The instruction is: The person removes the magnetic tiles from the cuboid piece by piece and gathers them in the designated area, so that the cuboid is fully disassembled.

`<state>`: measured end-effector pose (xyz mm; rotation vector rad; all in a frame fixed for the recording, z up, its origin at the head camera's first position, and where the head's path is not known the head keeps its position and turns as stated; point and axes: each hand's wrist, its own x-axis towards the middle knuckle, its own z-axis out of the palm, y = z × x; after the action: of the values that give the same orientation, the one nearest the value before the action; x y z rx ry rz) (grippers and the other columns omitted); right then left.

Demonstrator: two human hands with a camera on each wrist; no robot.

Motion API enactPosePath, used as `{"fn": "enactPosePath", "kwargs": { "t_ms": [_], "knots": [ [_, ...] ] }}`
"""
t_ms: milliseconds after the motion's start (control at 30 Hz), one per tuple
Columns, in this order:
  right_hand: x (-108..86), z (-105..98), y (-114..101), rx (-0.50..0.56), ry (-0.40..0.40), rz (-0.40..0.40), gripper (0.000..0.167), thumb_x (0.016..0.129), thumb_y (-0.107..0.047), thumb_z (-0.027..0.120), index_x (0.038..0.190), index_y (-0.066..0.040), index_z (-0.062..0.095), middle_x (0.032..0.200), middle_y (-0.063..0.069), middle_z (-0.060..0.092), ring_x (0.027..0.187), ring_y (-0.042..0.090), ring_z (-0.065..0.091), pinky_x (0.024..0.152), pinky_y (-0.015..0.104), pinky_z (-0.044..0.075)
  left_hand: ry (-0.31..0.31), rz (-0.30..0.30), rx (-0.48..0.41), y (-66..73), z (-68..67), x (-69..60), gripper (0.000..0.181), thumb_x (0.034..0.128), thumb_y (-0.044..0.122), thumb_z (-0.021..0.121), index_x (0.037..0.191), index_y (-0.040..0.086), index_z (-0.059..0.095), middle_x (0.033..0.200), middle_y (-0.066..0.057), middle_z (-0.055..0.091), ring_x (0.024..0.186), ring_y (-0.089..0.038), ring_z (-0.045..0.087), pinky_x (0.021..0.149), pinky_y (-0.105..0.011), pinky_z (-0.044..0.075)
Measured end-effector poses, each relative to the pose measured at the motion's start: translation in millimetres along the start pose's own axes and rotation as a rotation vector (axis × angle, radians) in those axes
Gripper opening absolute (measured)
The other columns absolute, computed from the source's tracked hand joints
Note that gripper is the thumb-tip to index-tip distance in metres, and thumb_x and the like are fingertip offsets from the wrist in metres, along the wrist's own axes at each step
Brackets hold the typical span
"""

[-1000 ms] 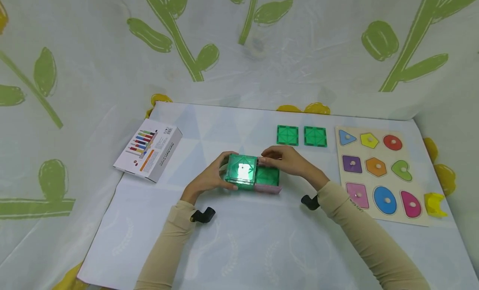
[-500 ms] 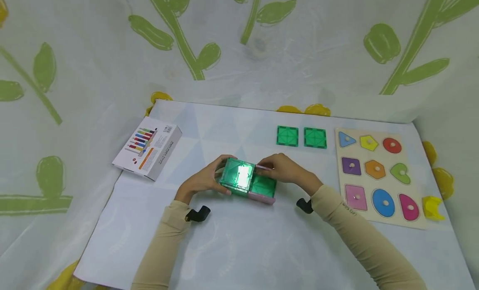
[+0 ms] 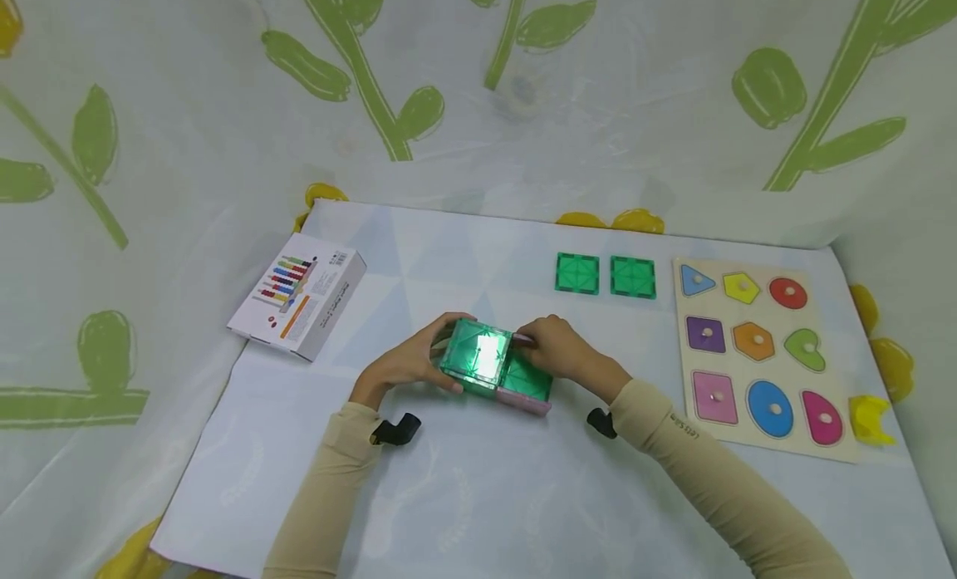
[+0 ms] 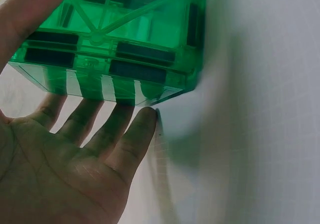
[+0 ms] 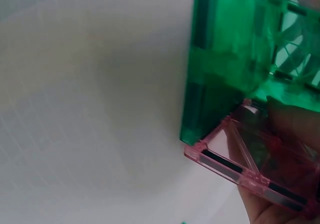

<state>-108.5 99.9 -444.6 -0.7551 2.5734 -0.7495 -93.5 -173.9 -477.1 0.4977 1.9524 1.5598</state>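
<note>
The left hand spans the left side of a green translucent tile block, thumb at the front and fingers behind. In the left wrist view its palm faces up beside the block's green wall. A lower section joins the block on the right, with a green tile and a pink tile along its front. The right hand pinches another pink tile at that section's back edge. In the right wrist view the thumb lies over this pink tile, which touches a green tile.
Two flat green tiles lie behind the right hand. A white box with a printed picture stands at the back left. On the right are a wooden shape puzzle board and a yellow piece.
The joined tiles have turned slightly clockwise and shifted a little toward the front. The right hand has moved down with its fingers further over the lower section; the left hand has shifted slightly left.
</note>
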Motion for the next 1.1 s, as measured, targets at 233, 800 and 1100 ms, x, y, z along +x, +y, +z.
{"fn": "enactPosePath", "kwargs": {
  "t_ms": [233, 800, 1100],
  "knots": [
    [-2.1, 4, 1, -0.006, 0.052, 0.014, 0.019, 0.095, -0.009, 0.065, 0.106, 0.0, 0.077, 0.103, 0.014, 0.078, 0.091, 0.024, 0.071, 0.083, 0.042, 0.059, -0.003, -0.002, -0.006, 0.5, -0.1, 1.4, 0.106, 0.0654, 0.001, 0.09, 0.151, 0.026, 0.033, 0.153, -0.007, 0.041, 0.151, -0.033, 0.029, 0.121, -0.061, 0.028],
    [-1.4, 14, 3, -0.004, 0.119, 0.021, 0.016, 0.092, -0.008, 0.069, 0.102, 0.0, 0.078, 0.097, 0.013, 0.079, 0.08, 0.017, 0.068, 0.074, 0.035, 0.058, 0.012, -0.021, 0.009, 1.5, -0.3, 0.7, 0.107, 0.0646, 0.002, 0.091, 0.152, 0.024, 0.034, 0.154, -0.009, 0.041, 0.15, -0.033, 0.03, 0.12, -0.062, 0.03],
    [-2.8, 13, 3, 0.005, 0.129, 0.003, 0.015, 0.092, -0.006, 0.069, 0.102, 0.001, 0.078, 0.095, 0.013, 0.079, 0.071, 0.012, 0.059, 0.066, 0.027, 0.052, -0.003, -0.003, -0.005, 0.8, -0.3, -0.1, 0.104, 0.0678, 0.003, 0.089, 0.153, 0.021, 0.032, 0.155, -0.012, 0.04, 0.15, -0.036, 0.029, 0.118, -0.064, 0.031]
  ]
}}
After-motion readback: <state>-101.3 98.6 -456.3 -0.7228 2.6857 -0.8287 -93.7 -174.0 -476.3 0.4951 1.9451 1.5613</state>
